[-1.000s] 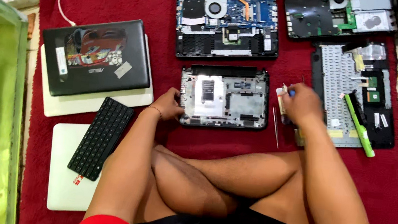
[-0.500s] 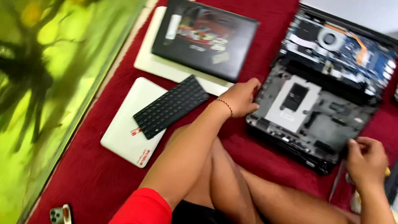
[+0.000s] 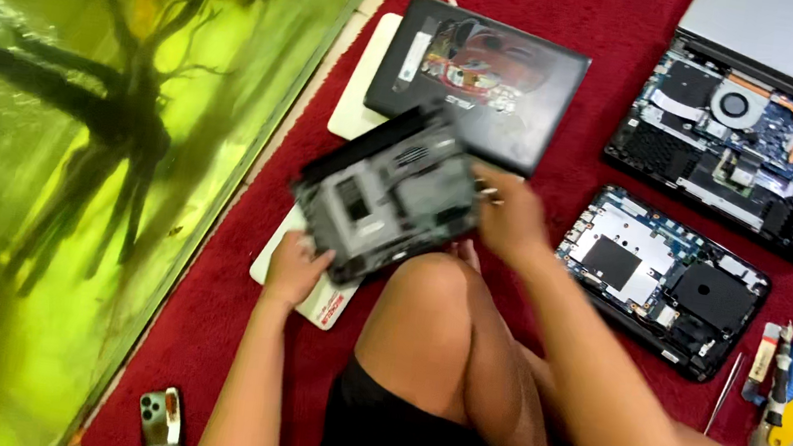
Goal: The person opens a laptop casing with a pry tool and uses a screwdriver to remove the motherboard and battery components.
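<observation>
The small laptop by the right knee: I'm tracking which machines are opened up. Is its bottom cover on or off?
Off. The small laptop lies with its circuit board and inner parts exposed, while both hands hold a grey cover panel apart from it.

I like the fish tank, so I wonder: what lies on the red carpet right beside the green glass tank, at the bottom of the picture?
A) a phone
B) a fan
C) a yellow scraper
A: a phone with a camera cluster lies on the red carpet beside the green glass tank.
</observation>
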